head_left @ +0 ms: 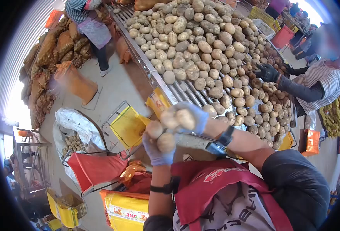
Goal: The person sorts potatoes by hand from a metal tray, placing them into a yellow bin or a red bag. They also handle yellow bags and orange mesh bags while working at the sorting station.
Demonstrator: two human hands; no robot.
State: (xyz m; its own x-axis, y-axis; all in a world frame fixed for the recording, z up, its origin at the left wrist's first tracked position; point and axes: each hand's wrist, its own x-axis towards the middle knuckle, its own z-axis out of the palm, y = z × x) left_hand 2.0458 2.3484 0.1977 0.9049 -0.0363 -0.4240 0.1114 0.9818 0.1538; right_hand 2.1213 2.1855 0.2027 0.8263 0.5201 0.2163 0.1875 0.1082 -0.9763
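Head view: the left hand (157, 151) holds two potatoes (166, 141) tight, and the right hand (195, 116) grips more, both close to the bench (147, 64) edge. They look hard, lumpy and a bit heavy. Wrap fingers round the middle.

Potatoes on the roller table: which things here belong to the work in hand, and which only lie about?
In use: left hand, right hand, both gripping potatoes; potato pile; roller table; open yellow bag, probably.
Lying about: stacked sacks, white sack, orange bag.
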